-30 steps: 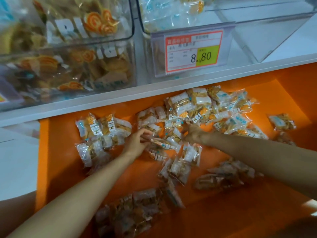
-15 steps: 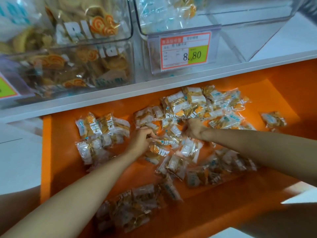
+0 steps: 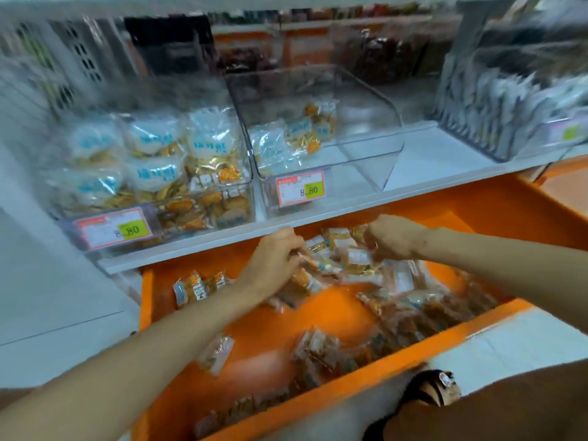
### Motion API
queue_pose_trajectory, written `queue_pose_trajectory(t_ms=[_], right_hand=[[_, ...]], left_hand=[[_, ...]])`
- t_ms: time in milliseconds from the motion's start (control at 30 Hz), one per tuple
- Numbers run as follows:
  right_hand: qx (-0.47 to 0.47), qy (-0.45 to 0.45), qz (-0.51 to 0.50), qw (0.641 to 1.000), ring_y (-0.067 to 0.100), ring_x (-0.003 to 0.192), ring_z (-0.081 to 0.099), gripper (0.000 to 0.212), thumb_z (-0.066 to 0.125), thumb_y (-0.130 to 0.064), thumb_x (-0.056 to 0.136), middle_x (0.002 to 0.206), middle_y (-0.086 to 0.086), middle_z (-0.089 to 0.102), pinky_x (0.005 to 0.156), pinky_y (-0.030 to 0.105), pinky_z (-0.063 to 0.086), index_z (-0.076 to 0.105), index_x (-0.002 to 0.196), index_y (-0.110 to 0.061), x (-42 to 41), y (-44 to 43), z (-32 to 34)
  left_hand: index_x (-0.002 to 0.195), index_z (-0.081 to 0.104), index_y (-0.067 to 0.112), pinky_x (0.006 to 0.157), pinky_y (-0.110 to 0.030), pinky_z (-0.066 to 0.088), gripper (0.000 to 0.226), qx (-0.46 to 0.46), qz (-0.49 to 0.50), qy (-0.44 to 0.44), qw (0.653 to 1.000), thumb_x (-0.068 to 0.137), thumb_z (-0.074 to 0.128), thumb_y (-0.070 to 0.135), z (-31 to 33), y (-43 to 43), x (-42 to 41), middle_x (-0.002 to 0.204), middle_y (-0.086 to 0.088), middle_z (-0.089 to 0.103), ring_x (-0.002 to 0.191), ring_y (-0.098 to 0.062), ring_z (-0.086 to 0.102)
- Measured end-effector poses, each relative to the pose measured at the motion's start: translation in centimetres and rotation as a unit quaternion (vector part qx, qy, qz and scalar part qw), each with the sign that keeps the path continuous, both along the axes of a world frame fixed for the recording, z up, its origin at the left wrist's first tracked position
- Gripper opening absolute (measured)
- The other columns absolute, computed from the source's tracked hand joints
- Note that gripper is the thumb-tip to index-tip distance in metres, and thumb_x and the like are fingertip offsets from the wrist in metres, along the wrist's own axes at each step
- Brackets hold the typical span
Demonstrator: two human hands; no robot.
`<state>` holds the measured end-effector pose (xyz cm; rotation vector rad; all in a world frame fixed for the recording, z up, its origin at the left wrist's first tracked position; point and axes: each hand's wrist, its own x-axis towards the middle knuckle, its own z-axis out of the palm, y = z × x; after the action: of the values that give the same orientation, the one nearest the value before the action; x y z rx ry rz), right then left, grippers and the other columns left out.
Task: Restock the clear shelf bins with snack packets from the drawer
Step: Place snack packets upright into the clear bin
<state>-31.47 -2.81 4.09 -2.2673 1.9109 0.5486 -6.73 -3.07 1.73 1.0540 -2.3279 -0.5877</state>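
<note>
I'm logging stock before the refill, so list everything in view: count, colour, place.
shelf: one, white, above the drawer.
left bin: one, clear, shelf left, full of snack bags.
middle bin: one, clear, shelf centre, a few bags at its left.
right bin: one, clear, shelf right, white sachets.
tags: two, red-edged with a yellow-green patch, on the left and middle bin fronts.
drawer: one, orange, open under the shelf.
packets: many, clear with orange-brown snacks, scattered in the drawer.
left hand: grips packets at the drawer's back.
right hand: grips packets beside it.

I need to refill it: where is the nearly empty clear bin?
In the head view, the nearly empty clear bin stands mid-shelf, directly right of the full bin and above the open orange drawer.
</note>
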Motion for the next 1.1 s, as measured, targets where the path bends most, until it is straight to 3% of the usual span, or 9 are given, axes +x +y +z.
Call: queue_pose_trajectory(t_ms=[67,200,367,500,600,667,767,933,1100], right_hand=[[-0.006,-0.007,-0.012,1.0,0.025,0.09,0.062,0.022,0.072,-0.028,0.078,0.096,0.008,0.069,0.067,0.025,0.041,0.073,0.094,-0.013,-0.7,1.1,2.2],[-0.065,-0.055,-0.069,0.994,0.018,0.072,0.058,0.017,0.073,-0.025,0.078,0.087,0.008,0.072,0.063,0.026,0.044,0.074,0.086,-0.01,-2.6,3.1,5.5],[-0.138,-0.134,-0.082,0.978,0.021,0.086,0.062,0.017,0.075,-0.021,0.076,0.09,0.006,0.07,0.068,0.025,0.041,0.074,0.09,-0.012,-2.3,4.1,8.5],[-0.16,-0.143,-0.069,0.974,0.012,0.082,0.055,0.021,0.073,-0.026,0.079,0.093,0.003,0.07,0.069,0.02,0.038,0.072,0.097,-0.014,-1.7,4.1,9.9],[-0.166,-0.16,-0.058,0.971,0.007,0.077,0.049,0.02,0.071,-0.026,0.081,0.08,-0.004,0.062,0.063,0.016,0.034,0.072,0.098,-0.015,-1.7,3.5,10.5],[-0.161,-0.179,-0.056,0.969,0.006,0.073,0.048,0.019,0.073,-0.026,0.079,0.07,-0.011,0.054,0.055,0.013,0.032,0.072,0.096,-0.016,-1.8,3.1,10.6],[-0.161,-0.211,-0.054,0.963,0.003,0.065,0.046,0.018,0.076,-0.025,0.076,0.061,-0.017,0.048,0.052,0.008,0.034,0.073,0.092,-0.015,-1.9,2.5,10.7],[-0.156,-0.281,-0.059,0.945,-0.004,0.05,0.052,0.009,0.077,-0.016,0.076,0.06,-0.01,0.056,0.052,0.009,0.04,0.068,0.077,-0.019,-1.7,1.6,12.0],[-0.154,-0.361,-0.079,0.916,0.001,0.036,0.049,0.013,0.08,-0.013,0.074,0.055,-0.002,0.061,0.044,0.012,0.039,0.067,0.069,-0.014,-1.0,1.4,13.0]], left_hand=[[0.089,0.072,0.006,0.067,-0.005,0.035,0.011,-0.023,0.008,0.068,0.997,0.08,0.068,0.001,4.4,0.7,-0.2,0.079,0.007,0.052,0.072,-0.001,0.047],[0.092,0.071,0.011,0.066,-0.005,0.039,0.012,-0.057,0.07,0.18,0.979,0.082,0.067,0.005,12.8,0.0,-1.1,0.077,0.013,0.052,0.07,0.004,0.05],[0.085,0.071,0.007,0.058,-0.02,0.049,0.006,-0.026,0.162,0.21,0.964,0.081,0.069,0.003,17.8,-6.6,-2.8,0.067,0.0,0.064,0.053,-0.002,0.055],[0.093,0.072,0.001,0.058,-0.016,0.047,0.013,-0.004,0.245,0.136,0.96,0.08,0.069,-0.001,17.3,-11.5,-3.7,0.091,-0.018,0.071,0.073,-0.014,0.06],[0.098,0.072,0.0,0.085,-0.026,0.049,0.019,0.004,0.297,0.075,0.952,0.083,0.061,-0.003,16.6,-14.2,-4.1,0.102,-0.019,0.069,0.099,-0.025,0.063],[0.104,0.07,0.0,0.089,-0.03,0.045,0.024,-0.002,0.322,0.021,0.947,0.085,0.056,0.0,16.3,-15.6,-4.1,0.108,-0.019,0.067,0.107,-0.03,0.06],[0.109,0.067,0.004,0.088,-0.036,0.046,0.025,-0.03,0.326,-0.102,0.939,0.089,0.052,0.007,16.0,-17.3,-3.9,0.114,-0.018,0.065,0.109,-0.033,0.059],[0.119,0.057,0.01,0.081,-0.033,0.046,0.031,-0.073,0.308,-0.291,0.903,0.089,0.06,0.016,15.3,-17.5,-2.9,0.119,-0.012,0.062,0.11,-0.029,0.059],[0.124,0.053,0.017,0.093,-0.036,0.039,0.039,-0.154,0.257,-0.333,0.894,0.087,0.061,0.024,15.2,-16.7,-2.3,0.123,-0.013,0.055,0.115,-0.032,0.05]])
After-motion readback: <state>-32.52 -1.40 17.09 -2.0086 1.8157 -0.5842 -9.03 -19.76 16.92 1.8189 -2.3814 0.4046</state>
